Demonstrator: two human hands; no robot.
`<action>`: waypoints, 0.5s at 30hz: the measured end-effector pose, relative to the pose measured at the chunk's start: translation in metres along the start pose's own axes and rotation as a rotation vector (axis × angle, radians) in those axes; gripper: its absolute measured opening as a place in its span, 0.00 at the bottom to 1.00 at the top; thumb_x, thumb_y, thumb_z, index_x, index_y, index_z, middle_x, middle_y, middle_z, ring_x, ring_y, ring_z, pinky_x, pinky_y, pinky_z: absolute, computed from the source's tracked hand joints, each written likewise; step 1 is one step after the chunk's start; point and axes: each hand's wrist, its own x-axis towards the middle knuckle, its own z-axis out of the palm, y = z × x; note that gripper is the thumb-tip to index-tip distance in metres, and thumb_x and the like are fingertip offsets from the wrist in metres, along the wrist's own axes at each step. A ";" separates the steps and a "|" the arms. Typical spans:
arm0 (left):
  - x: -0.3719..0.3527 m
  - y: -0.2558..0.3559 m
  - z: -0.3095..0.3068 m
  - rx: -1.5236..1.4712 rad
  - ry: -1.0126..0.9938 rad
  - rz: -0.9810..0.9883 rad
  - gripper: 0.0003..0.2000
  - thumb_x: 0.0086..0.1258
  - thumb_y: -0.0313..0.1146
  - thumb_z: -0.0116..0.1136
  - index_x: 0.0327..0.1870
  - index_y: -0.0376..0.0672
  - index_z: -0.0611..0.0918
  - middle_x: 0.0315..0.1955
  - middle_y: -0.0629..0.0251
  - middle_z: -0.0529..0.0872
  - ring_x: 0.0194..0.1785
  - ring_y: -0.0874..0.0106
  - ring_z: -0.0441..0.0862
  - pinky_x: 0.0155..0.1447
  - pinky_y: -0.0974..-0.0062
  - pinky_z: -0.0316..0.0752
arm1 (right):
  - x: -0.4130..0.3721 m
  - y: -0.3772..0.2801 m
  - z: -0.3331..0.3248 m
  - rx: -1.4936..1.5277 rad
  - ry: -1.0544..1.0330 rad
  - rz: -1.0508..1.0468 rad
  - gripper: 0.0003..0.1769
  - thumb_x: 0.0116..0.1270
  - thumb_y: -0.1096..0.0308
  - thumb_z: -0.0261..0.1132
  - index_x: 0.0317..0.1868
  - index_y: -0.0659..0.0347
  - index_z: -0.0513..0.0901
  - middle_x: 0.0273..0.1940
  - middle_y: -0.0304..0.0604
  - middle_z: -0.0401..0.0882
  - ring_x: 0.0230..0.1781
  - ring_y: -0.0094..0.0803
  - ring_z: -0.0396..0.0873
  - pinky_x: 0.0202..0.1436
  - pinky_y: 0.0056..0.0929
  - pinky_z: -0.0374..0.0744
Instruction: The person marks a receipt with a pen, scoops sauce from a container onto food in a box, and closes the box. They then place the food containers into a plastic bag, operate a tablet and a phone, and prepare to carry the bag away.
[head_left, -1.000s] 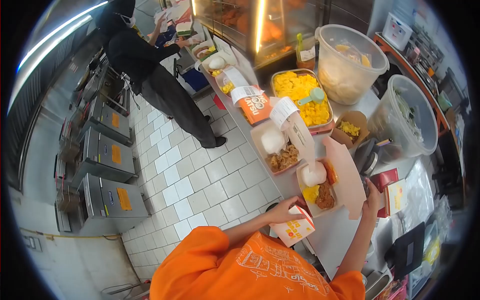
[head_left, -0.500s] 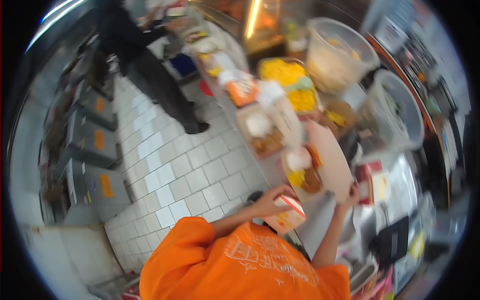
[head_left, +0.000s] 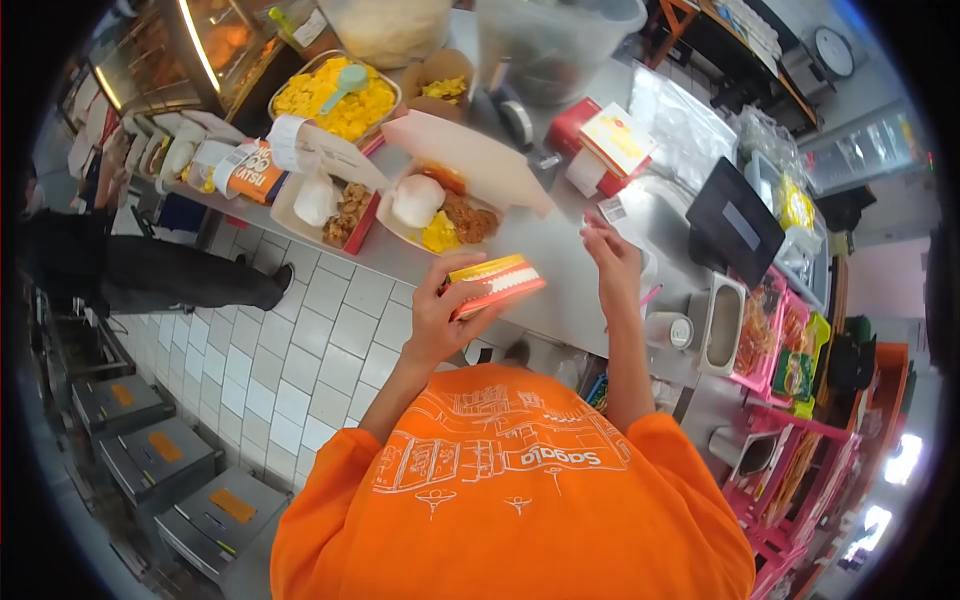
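My left hand (head_left: 445, 312) is wrapped round a small closed food box (head_left: 497, 283), striped yellow, white and red, above the counter's front edge. Just beyond it lies an open meal box (head_left: 415, 237) with rice, yellow egg and browned meat, its lid raised. My right hand (head_left: 614, 262) is lifted over the counter with fingers pinched, and a small white printed label (head_left: 612, 208) shows at the fingertips. A second open box (head_left: 330, 215) of rice and meat pieces stands to the left, beside an orange sleeve-wrapped pack (head_left: 252, 172).
A tray of yellow egg (head_left: 335, 97) with a scoop stands behind the boxes. A red and white box-shaped device (head_left: 603, 140), a black screen (head_left: 735, 215) and a metal container (head_left: 720, 325) are rightward. A co-worker (head_left: 150, 270) stands at the left.
My view has turned to the right. My right hand has left the open meal box's lid and moved right, beside the label. My left hand still holds the small box.
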 end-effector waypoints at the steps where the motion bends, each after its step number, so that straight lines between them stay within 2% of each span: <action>1: 0.000 0.000 0.004 -0.015 -0.021 0.004 0.13 0.51 0.29 0.72 0.35 0.43 0.79 0.49 0.51 0.79 0.49 0.60 0.81 0.47 0.70 0.78 | -0.022 -0.023 -0.002 0.089 -0.072 0.079 0.06 0.59 0.73 0.67 0.35 0.66 0.85 0.62 0.51 0.72 0.60 0.35 0.72 0.65 0.34 0.67; 3: 0.002 -0.002 0.015 0.058 -0.032 0.031 0.12 0.50 0.30 0.74 0.32 0.44 0.80 0.48 0.58 0.80 0.44 0.62 0.82 0.41 0.71 0.79 | -0.057 -0.049 -0.003 0.320 -0.248 0.184 0.07 0.58 0.72 0.69 0.37 0.65 0.86 0.65 0.51 0.69 0.64 0.36 0.68 0.67 0.35 0.63; 6: 0.005 0.010 0.029 0.031 -0.141 0.050 0.13 0.51 0.28 0.73 0.35 0.42 0.79 0.47 0.52 0.80 0.48 0.60 0.81 0.46 0.68 0.79 | -0.080 -0.058 0.009 0.182 -0.257 0.185 0.09 0.57 0.70 0.69 0.38 0.64 0.87 0.66 0.52 0.67 0.66 0.37 0.66 0.67 0.36 0.64; 7: 0.008 0.016 0.035 0.012 -0.157 0.062 0.13 0.51 0.28 0.73 0.35 0.42 0.79 0.47 0.52 0.80 0.48 0.60 0.81 0.46 0.68 0.79 | -0.080 -0.051 0.010 0.049 -0.249 0.162 0.10 0.57 0.70 0.70 0.39 0.63 0.87 0.67 0.53 0.66 0.68 0.39 0.64 0.67 0.37 0.64; 8: 0.010 0.021 0.040 -0.005 -0.139 0.075 0.13 0.50 0.29 0.74 0.33 0.43 0.80 0.47 0.56 0.80 0.44 0.62 0.82 0.42 0.70 0.79 | -0.081 -0.045 0.009 -0.084 -0.239 0.144 0.10 0.57 0.69 0.70 0.40 0.62 0.87 0.67 0.53 0.65 0.69 0.41 0.63 0.68 0.39 0.65; 9: 0.010 0.025 0.044 -0.022 -0.121 0.086 0.13 0.49 0.30 0.75 0.32 0.44 0.80 0.47 0.59 0.81 0.39 0.64 0.82 0.38 0.73 0.79 | -0.084 -0.042 0.008 -0.079 -0.215 0.141 0.10 0.57 0.69 0.70 0.40 0.62 0.87 0.67 0.53 0.65 0.69 0.41 0.63 0.68 0.39 0.65; 11: 0.004 0.025 0.046 -0.084 -0.176 0.068 0.13 0.49 0.29 0.74 0.33 0.43 0.80 0.47 0.56 0.80 0.42 0.62 0.82 0.41 0.71 0.79 | -0.089 -0.037 0.000 -0.016 -0.214 0.146 0.08 0.56 0.68 0.71 0.36 0.61 0.88 0.68 0.54 0.62 0.69 0.44 0.63 0.66 0.40 0.67; 12: -0.001 0.025 0.044 -0.131 -0.230 0.037 0.14 0.49 0.29 0.74 0.34 0.42 0.80 0.47 0.52 0.80 0.45 0.60 0.82 0.45 0.68 0.79 | -0.094 -0.029 -0.007 -0.065 -0.240 0.139 0.24 0.54 0.67 0.73 0.54 0.59 0.82 0.70 0.56 0.58 0.69 0.48 0.62 0.65 0.43 0.68; 13: -0.003 0.027 0.042 -0.152 -0.250 0.041 0.14 0.49 0.29 0.74 0.34 0.42 0.80 0.47 0.52 0.80 0.45 0.60 0.82 0.45 0.68 0.79 | -0.100 -0.032 -0.009 -0.062 -0.211 0.142 0.24 0.54 0.67 0.73 0.54 0.59 0.82 0.70 0.56 0.58 0.69 0.48 0.62 0.65 0.43 0.68; 15: -0.001 0.031 0.039 -0.181 -0.367 0.074 0.14 0.48 0.29 0.74 0.34 0.43 0.80 0.47 0.52 0.81 0.45 0.61 0.82 0.44 0.70 0.79 | -0.106 -0.040 -0.009 -0.017 -0.156 0.299 0.43 0.55 0.70 0.72 0.71 0.50 0.62 0.71 0.57 0.55 0.70 0.48 0.61 0.67 0.44 0.66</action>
